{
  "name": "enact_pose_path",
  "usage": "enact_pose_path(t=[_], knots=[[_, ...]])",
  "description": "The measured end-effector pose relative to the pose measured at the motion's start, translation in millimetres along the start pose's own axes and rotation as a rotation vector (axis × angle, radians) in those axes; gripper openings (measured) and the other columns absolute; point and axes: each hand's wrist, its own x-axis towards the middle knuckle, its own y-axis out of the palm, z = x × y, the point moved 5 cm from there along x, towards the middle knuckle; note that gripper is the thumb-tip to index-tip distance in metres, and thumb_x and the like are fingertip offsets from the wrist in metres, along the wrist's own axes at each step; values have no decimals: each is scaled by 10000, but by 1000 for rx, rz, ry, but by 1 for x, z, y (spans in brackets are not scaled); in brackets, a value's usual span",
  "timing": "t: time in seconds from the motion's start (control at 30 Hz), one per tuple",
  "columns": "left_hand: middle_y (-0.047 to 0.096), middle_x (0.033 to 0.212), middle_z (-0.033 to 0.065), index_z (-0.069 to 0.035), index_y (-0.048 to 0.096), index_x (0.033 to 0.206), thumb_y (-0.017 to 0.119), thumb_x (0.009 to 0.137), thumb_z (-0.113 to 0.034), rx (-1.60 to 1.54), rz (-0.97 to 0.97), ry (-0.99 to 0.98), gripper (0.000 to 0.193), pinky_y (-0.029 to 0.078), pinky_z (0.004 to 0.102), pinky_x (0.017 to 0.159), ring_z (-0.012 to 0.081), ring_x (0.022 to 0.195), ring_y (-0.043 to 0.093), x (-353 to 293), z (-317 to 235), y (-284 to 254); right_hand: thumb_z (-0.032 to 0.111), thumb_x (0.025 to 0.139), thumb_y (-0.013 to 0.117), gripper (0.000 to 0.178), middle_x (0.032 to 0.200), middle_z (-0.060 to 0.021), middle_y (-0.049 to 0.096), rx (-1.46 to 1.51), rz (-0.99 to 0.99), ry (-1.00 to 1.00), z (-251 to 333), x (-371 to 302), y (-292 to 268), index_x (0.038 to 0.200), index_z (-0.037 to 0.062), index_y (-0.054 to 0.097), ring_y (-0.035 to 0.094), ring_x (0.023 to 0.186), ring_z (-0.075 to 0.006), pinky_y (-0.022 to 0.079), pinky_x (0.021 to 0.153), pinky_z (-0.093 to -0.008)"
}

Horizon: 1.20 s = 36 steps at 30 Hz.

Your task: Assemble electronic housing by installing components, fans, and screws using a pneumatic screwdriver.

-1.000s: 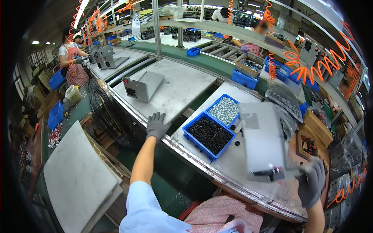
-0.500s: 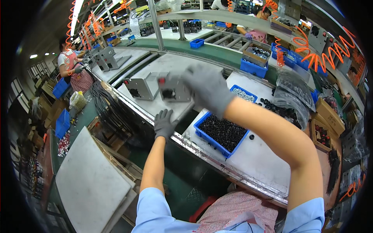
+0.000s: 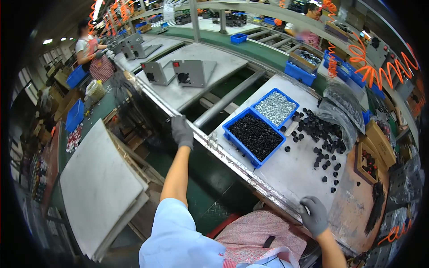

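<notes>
My left hand, in a grey glove, is at the metal rail along the line's near edge. Its fingers look loosely bent, with nothing visible in them. My right hand, also gloved, hovers by the bench's front edge, fingers slightly curled and apart, holding nothing I can see. Beyond the left hand, two grey metal housings, one on the left and one on the right, stand on a white board; each has a red switch and a round vent. Between my hands sits a blue bin of black screws.
A second blue bin holds silvery small parts. Loose black caps and clear plastic bags lie to its right, near a cardboard box. A roller spans the gap between boards. A co-worker stands far left.
The board with the two housings has moved away from me, exposing the roller. My right hand has left the right housing and come back to the bench's front edge; the left has dropped to the rail.
</notes>
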Motion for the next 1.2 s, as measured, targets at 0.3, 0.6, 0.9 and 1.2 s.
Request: enact_pose_path(t=[0.3, 0.6, 0.9, 1.2], knots=[[631, 1042, 106, -35, 538, 1234, 548, 938, -169, -941, 204, -1052, 326, 534, 278, 735, 176, 833, 630, -191, 23, -122, 7, 805, 598, 93, 843, -80, 604, 328, -115, 475, -78, -87, 5, 896, -4, 616, 568, 744, -159, 457, 684, -264], [614, 1010, 68, -79, 526, 1207, 524, 927, -490, -1329, -185, -1264, 497, 539, 316, 729, 182, 822, 610, -164, 25, -220, 11, 861, 578, 95, 912, -56, 619, 566, -57, 532, -68, -84, 27, 935, -23, 627, 563, 847, -130, 457, 793, -258], [626, 797, 5, -40, 592, 1040, 440, 942, -555, -1350, -464, -1302, 545, 415, 219, 441, 108, 572, 521, -158, 77, -232, 8, 832, 590, 101, 915, -72, 624, 575, -41, 549, -80, -100, 19, 920, -24, 629, 570, 867, -146, 460, 807, -280], [371, 491, -40, -41, 595, 840, 439, 959, -477, -839, -239, -1381, 478, 245, 230, 344, 78, 378, 340, -180, -15, -255, 40, 839, 614, 97, 882, -56, 640, 601, -10, 638, -41, -67, 13, 918, -5, 646, 585, 820, -122, 478, 747, -259]])
